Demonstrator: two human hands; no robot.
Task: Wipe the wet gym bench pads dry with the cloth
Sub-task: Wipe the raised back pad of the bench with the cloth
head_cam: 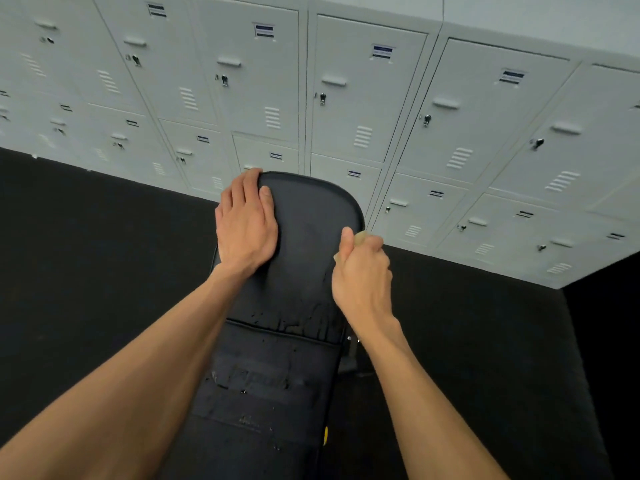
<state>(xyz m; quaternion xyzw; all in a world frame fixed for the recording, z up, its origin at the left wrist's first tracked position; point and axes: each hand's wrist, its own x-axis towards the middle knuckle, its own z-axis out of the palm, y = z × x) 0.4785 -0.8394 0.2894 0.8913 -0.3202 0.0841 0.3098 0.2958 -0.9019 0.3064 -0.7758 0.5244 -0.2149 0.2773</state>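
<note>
Running away toward grey metal lockers [363,98]: long black wet padded bench [294,289]. Left hand [246,223] lying flat, fingers spread, on far pad. Right hand [362,271] squeezing small tan cloth [360,238] at pad's right edge.

My left hand [246,223] is lying flat on the back pad [308,216], a smooth black vinyl that is looking matt at twelve o'clock and glistening with droplets toward six. My right hand [362,275] is bunching a soft pale cloth [360,237]. Painted grey metal lockers [363,98] are showing a dull sheen above matt black flooring [104,237].
</note>
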